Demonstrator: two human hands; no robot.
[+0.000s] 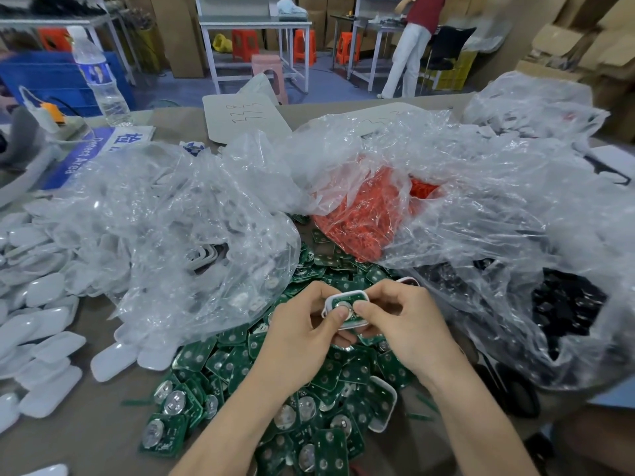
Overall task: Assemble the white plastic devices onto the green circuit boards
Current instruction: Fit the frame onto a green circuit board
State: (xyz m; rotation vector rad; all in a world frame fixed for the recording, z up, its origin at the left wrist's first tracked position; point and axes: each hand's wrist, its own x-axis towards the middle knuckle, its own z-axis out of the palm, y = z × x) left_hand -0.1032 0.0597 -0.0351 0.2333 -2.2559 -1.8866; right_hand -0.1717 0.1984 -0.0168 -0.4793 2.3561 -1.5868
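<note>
- Holding one white shell (pixel 347 294) just above the near middle of the table (pixel 86 424), with a green board (pixel 350 298) seated inside it, face up.
- Gripped from both sides: left hand (pixel 299 331) on the left end, right hand (pixel 409 328) on the right end, fingers of both curled under and around the shell, thumbs meeting on top at the round metal disc (pixel 343 309).
- Equally near to both hands; no reach needed, probably only a downward press through the thumbs to seat the board.
- Long axis seemingly left to right between the palms, though partly hidden by the thumbs.
- Directly below: a loose pile of green boards (pixel 220 369), spreading toward the near edge.
- To the left: loose white shells (pixel 44 338) and a clear bag (pixel 171 235) holding more.
- Farther off: a bag of red parts (pixel 364 214); to the right, a bag of black parts (pixel 567 304).
- Nothing between thumbs and board; only bag edges crowding in on either side.
</note>
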